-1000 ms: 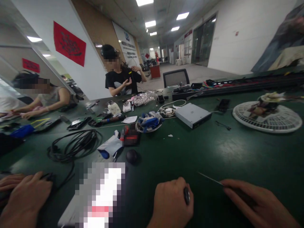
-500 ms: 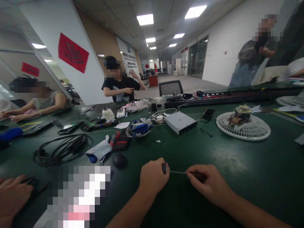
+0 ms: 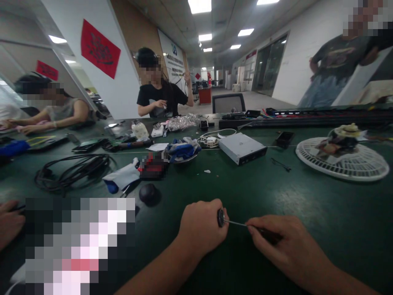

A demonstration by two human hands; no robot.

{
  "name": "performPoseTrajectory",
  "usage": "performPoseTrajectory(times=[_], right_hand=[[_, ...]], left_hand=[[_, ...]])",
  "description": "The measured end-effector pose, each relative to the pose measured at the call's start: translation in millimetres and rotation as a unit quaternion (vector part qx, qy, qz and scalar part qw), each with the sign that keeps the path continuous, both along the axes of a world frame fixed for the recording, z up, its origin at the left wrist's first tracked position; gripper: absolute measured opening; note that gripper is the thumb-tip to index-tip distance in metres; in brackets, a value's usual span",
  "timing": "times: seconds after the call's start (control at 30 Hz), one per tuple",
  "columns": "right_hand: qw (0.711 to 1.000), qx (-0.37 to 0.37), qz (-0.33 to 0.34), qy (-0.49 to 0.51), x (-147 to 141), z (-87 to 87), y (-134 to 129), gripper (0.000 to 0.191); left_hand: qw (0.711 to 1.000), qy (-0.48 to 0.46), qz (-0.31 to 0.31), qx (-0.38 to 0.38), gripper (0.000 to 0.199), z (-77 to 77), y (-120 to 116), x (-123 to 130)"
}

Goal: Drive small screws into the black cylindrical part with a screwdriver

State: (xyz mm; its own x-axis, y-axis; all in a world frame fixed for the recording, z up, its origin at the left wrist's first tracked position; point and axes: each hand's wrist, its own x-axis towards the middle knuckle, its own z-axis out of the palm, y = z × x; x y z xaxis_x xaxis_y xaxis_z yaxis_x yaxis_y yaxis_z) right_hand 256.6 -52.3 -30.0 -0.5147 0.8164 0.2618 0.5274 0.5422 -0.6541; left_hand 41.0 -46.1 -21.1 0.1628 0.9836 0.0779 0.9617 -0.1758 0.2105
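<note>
My left hand (image 3: 201,227) grips a small round black part (image 3: 220,217) between its fingers, over the green bench. My right hand (image 3: 282,246) is closed around a dark-handled screwdriver, whose thin metal shaft (image 3: 236,223) runs across the gap between my hands. The tip of the shaft reaches the round part, though the exact contact point is hidden behind it. Most of the screwdriver's handle is covered by my right fingers.
A silver optical drive (image 3: 242,148) and a white fan guard (image 3: 342,157) lie ahead on the green bench (image 3: 307,196). A black cable coil (image 3: 72,174) and a black dome (image 3: 148,193) are left. A pixelated patch (image 3: 80,246) hides the lower left. A co-worker's hand (image 3: 9,221) rests at the edge.
My hands have drawn together, bringing the screwdriver tip from apart to against the round part. The view has swung, and a standing person at the right appears nearer.
</note>
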Motion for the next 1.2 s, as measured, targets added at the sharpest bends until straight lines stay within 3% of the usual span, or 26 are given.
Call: performPoseTrajectory(times=[0.1,0.2,0.53,0.77,0.87,1.07,1.2], right_hand=[[0.999,0.021,0.031,0.012,0.7,-0.1,-0.7,0.022],[1.0,0.023,0.002,0.021,-0.4,-0.5,-1.3,0.022],[0.995,-0.064,-0.019,-0.072,-6.4,6.9,-3.3,0.03],[0.995,0.025,-0.007,-0.095,-3.6,0.4,-6.0,0.028],[0.995,0.045,0.017,-0.082,-0.8,-0.1,-4.7,0.026],[0.999,0.03,-0.013,-0.018,-1.3,-2.0,-1.9,0.024],[0.999,-0.003,-0.034,-0.036,-4.8,0.4,-4.0,0.026]], left_hand=[[0.999,0.007,-0.037,-0.007,0.024,1.8,-1.7,0.9],[0.998,0.015,-0.063,-0.009,0.025,2.9,-3.2,2.6],[0.999,0.025,-0.025,-0.003,0.027,-0.2,-2.8,4.8],[0.999,0.027,0.024,0.007,0.031,-0.2,-3.1,5.4],[1.0,0.025,0.014,0.007,0.03,0.8,-2.2,4.9],[0.999,0.025,-0.017,-0.011,0.028,3.3,-1.2,5.0],[0.999,0.031,-0.007,-0.007,0.028,4.5,-1.8,5.8]])
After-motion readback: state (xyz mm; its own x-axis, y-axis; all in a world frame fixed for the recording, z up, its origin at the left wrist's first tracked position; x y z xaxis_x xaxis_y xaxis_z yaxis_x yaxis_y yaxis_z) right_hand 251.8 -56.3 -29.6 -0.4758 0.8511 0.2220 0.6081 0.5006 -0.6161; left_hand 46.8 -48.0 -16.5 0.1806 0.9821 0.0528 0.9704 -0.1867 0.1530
